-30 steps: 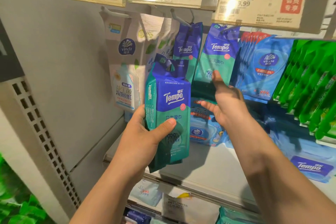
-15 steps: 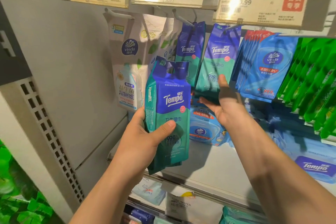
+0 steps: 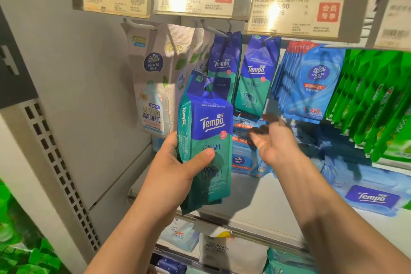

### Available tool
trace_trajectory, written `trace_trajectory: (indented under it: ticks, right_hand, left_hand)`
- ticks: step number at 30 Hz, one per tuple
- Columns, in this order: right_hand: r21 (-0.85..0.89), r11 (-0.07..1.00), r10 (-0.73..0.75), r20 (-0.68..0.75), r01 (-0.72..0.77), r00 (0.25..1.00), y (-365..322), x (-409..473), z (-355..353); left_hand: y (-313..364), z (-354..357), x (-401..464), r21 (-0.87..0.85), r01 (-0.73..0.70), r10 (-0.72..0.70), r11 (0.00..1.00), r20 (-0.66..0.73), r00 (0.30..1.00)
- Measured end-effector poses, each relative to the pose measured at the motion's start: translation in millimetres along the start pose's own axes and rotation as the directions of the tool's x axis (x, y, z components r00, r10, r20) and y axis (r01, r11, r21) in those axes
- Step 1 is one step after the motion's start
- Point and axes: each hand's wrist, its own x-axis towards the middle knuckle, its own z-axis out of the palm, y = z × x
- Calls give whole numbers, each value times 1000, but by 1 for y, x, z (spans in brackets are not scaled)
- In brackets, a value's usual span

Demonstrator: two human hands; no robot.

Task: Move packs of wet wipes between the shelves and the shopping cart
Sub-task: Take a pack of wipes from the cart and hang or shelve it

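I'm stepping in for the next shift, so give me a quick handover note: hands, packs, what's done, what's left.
Left hand grips a Tempo wet wipes pack, upright, in front of the shelf.
Right hand is open, empty, reaching below the two hanging Tempo packs.
Done: one pack is in hand, off its hook.
Left: whether it is coming off or going back cannot be told; no shopping cart in view.

We see an upright blue-and-green Tempo wipes pack (image 3: 205, 140) at frame centre, with two matching hanging packs (image 3: 255, 73) above it.

Glossy plastic Tempo pack (image 3: 206, 140); matt grey metal shelf (image 3: 255, 202).
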Motion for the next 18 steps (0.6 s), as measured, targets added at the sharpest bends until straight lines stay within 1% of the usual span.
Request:
trace_trajectory:
  ticks: [2,5,8,13,18]
  right_hand:
    - [-3,1000,20,41,-20,999,3,-6,-4]
    - [-88,996,17,82,-10,996,7,-26,-14]
    - [-181,983,-13,153,41,988,14,-50,-29]
    - [-336,927,-82,248,165,965,37,-90,-54]
    - [-419,874,-46,431,245,901,53,-117,-68]
  left_hand:
    - [0,2,0,3,12,-12,1000,-1,1000]
    - [-1,4,-1,9,18,-18,1000,-2,1000]
    - [-2,7,-2,-21,21,-21,1000,10,1000]
    - [-2,11,-5,-55,44,-41,997,58,997]
    - [0,18,-6,-150,89,-67,985,145,987]
